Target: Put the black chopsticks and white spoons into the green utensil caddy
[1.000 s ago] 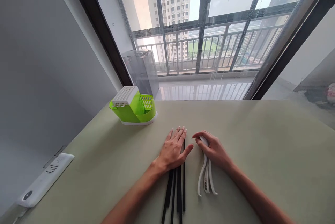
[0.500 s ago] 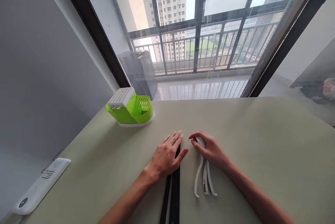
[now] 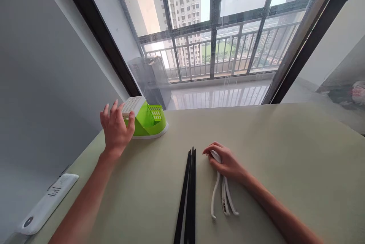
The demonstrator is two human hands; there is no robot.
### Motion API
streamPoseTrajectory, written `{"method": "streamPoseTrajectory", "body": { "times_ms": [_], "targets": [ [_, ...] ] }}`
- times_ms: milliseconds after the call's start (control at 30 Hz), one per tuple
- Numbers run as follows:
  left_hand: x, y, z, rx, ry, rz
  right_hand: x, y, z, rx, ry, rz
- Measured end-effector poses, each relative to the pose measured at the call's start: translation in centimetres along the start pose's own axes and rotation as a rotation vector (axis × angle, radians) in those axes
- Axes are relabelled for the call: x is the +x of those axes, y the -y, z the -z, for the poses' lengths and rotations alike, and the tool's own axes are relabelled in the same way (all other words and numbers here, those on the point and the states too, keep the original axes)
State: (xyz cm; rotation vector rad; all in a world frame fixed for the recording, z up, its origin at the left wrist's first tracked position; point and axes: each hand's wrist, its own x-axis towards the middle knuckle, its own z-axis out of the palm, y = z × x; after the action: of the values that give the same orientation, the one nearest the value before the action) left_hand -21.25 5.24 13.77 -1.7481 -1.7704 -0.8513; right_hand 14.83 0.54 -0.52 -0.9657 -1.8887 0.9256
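My left hand, fingers spread, is at the left end of a green and white utensil holder and covers part of it; whether it touches the holder I cannot tell. Black chopsticks lie lengthwise on the table between my two hands, with nothing on them. My right hand rests on the table, its fingers curled round the bowl ends of several white soup spoons. Their handles fan out toward me, and the bowls are mostly hidden under the fingers.
A long white power strip-like object lies along the left edge of the pale green table. Past the far edge stands a glass window with dark frames. A grey wall borders the left side.
My left hand has left the chopsticks and moved up and left to the utensil holder, uncovering the chopsticks. My right hand has stayed on the spoons, barely shifted.
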Motion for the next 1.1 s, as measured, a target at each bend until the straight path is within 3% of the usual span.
{"method": "streamPoseTrajectory", "body": {
  "times_ms": [133, 333, 533, 867, 1100],
  "targets": [
    [0.1, 1.4, -0.5, -0.058, 0.135, 0.035, 0.0, -0.1, -0.1, -0.003, 0.002, 0.011],
    [-0.1, -0.6, -0.6, -0.11, 0.151, 0.032, 0.1, -0.1, -0.2, 0.021, 0.008, 0.008],
    [-0.7, -5.2, -0.9, -0.126, 0.226, -0.071, 0.1, -0.4, -0.2, 0.051, 0.004, -0.011],
    [-1.7, -15.7, -1.7, -0.166, 0.342, -0.274, 0.2, -0.7, -0.5, 0.056, -0.064, 0.03],
    [-2.3, -19.6, -1.7, -0.242, 0.365, -0.34, 0.3, -1.0, -0.6, 0.049, -0.085, 0.015]
  ]
}}
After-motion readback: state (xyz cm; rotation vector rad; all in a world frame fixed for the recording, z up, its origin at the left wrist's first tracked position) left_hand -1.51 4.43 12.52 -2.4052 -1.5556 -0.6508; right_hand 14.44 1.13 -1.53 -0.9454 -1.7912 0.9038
